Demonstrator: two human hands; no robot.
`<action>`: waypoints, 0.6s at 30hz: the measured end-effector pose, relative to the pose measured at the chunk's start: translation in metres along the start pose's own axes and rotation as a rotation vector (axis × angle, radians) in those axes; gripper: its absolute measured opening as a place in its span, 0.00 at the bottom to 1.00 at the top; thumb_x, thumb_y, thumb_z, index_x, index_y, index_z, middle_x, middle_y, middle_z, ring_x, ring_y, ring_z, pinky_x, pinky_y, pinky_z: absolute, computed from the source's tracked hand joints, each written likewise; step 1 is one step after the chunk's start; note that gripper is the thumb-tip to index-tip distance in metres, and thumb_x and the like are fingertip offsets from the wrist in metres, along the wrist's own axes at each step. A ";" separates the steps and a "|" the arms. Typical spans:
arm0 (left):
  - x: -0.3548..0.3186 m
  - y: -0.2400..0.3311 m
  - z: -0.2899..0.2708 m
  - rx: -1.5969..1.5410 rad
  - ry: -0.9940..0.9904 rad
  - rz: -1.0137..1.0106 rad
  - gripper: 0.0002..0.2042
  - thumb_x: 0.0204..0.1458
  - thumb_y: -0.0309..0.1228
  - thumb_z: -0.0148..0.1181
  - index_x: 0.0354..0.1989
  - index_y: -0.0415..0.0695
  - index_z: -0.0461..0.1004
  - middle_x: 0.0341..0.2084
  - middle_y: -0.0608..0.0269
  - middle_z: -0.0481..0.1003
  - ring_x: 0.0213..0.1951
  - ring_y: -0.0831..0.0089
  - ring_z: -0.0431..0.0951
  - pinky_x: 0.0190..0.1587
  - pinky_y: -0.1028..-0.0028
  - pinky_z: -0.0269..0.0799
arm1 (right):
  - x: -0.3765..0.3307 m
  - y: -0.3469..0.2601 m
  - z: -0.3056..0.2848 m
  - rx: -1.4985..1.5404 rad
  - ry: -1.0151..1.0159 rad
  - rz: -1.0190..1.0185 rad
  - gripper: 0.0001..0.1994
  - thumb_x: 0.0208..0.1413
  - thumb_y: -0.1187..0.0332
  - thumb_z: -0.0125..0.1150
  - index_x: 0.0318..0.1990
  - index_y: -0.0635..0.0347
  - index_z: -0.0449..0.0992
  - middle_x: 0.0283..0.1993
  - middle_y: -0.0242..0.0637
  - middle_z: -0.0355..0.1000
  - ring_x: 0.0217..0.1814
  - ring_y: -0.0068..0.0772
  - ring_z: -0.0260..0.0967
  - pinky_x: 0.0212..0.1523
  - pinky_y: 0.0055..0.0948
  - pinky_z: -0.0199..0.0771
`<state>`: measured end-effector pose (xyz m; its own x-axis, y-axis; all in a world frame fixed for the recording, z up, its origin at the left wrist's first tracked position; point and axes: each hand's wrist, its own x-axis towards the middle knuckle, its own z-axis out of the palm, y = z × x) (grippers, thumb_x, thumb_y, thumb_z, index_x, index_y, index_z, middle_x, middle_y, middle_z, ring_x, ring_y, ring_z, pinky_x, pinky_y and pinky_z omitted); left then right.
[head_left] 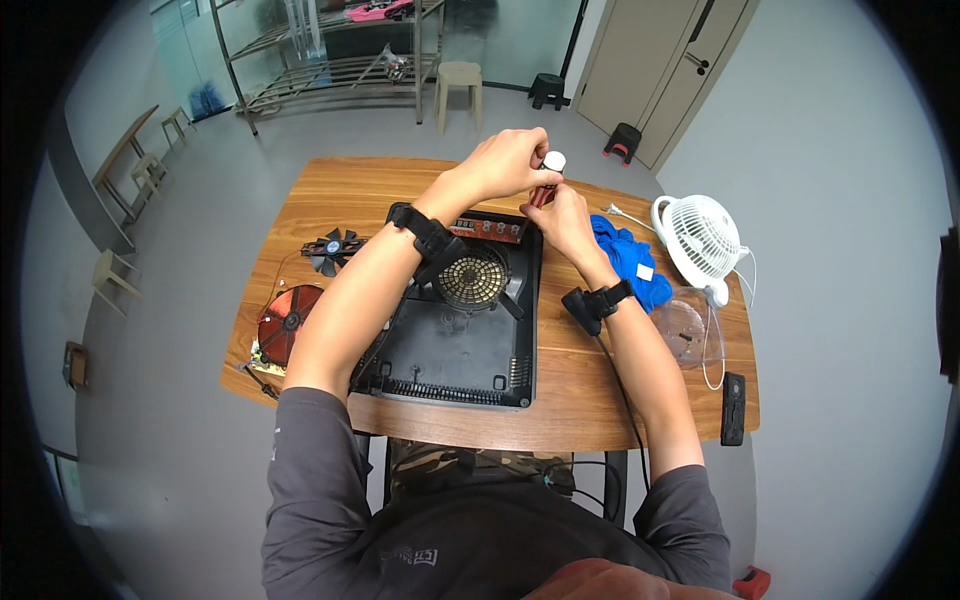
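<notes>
A black plastic appliance housing (450,350), like the shell of an induction cooker, lies opened on the wooden table in front of me. Along its far edge runs a narrow reddish circuit board (487,229). Over that board's right end stands a screwdriver (554,161) with a red and black handle and a white cap, roughly upright. My left hand (505,163) is closed around the upper handle near the cap. Lower down, my right hand (566,222) pinches the same screwdriver between its fingers. The tip is hidden, so I cannot tell whether it touches a screw.
Left of the housing lie a copper coil disc (290,321) and a small black fan (333,252). To the right are a blue cloth (632,262), a white fan (702,238), a clear plastic dish (683,333) and a black oblong object (734,409). A cable hangs from my right wristband.
</notes>
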<state>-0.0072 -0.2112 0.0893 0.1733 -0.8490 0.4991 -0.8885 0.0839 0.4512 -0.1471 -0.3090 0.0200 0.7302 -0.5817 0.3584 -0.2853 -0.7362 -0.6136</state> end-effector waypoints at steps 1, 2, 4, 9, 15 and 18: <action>0.000 -0.004 0.002 -0.031 0.005 0.030 0.18 0.50 0.39 0.72 0.39 0.36 0.76 0.31 0.52 0.81 0.34 0.57 0.82 0.39 0.63 0.76 | 0.001 0.001 -0.001 -0.004 0.003 -0.009 0.17 0.47 0.61 0.73 0.34 0.67 0.77 0.35 0.54 0.79 0.43 0.58 0.78 0.46 0.49 0.75; 0.000 -0.009 0.002 -0.063 0.009 0.060 0.18 0.51 0.37 0.71 0.41 0.36 0.77 0.32 0.52 0.81 0.35 0.57 0.82 0.40 0.63 0.76 | 0.001 0.003 -0.002 -0.008 0.006 -0.019 0.17 0.47 0.61 0.73 0.34 0.67 0.77 0.35 0.54 0.79 0.43 0.58 0.78 0.46 0.49 0.76; -0.003 -0.017 0.004 -0.095 0.006 0.073 0.17 0.53 0.35 0.69 0.45 0.36 0.77 0.33 0.51 0.81 0.35 0.57 0.82 0.41 0.63 0.77 | 0.002 0.004 -0.004 -0.006 -0.001 -0.007 0.16 0.47 0.62 0.73 0.34 0.67 0.77 0.35 0.54 0.79 0.43 0.58 0.78 0.46 0.49 0.76; -0.020 -0.044 0.016 -0.052 -0.131 0.034 0.11 0.54 0.27 0.65 0.43 0.34 0.78 0.36 0.48 0.81 0.37 0.56 0.83 0.43 0.63 0.77 | 0.000 0.004 -0.004 0.030 0.030 -0.005 0.16 0.47 0.62 0.73 0.36 0.66 0.78 0.34 0.54 0.79 0.42 0.58 0.78 0.45 0.48 0.77; -0.047 -0.069 0.044 0.040 -0.338 -0.007 0.08 0.47 0.22 0.63 0.36 0.38 0.82 0.32 0.47 0.81 0.38 0.49 0.82 0.44 0.59 0.77 | -0.001 -0.003 -0.005 0.066 0.035 0.011 0.15 0.47 0.62 0.73 0.37 0.65 0.80 0.35 0.53 0.80 0.42 0.56 0.79 0.43 0.48 0.78; -0.055 -0.072 0.056 0.051 -0.375 0.041 0.11 0.44 0.22 0.67 0.37 0.37 0.82 0.34 0.47 0.80 0.38 0.50 0.80 0.45 0.60 0.76 | 0.001 -0.004 -0.008 0.101 0.047 0.024 0.15 0.47 0.62 0.73 0.35 0.66 0.80 0.33 0.54 0.80 0.41 0.55 0.80 0.42 0.46 0.78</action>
<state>0.0237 -0.1999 -0.0123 -0.0222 -0.9783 0.2059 -0.9132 0.1037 0.3941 -0.1505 -0.3092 0.0289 0.6935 -0.6160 0.3737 -0.2369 -0.6848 -0.6892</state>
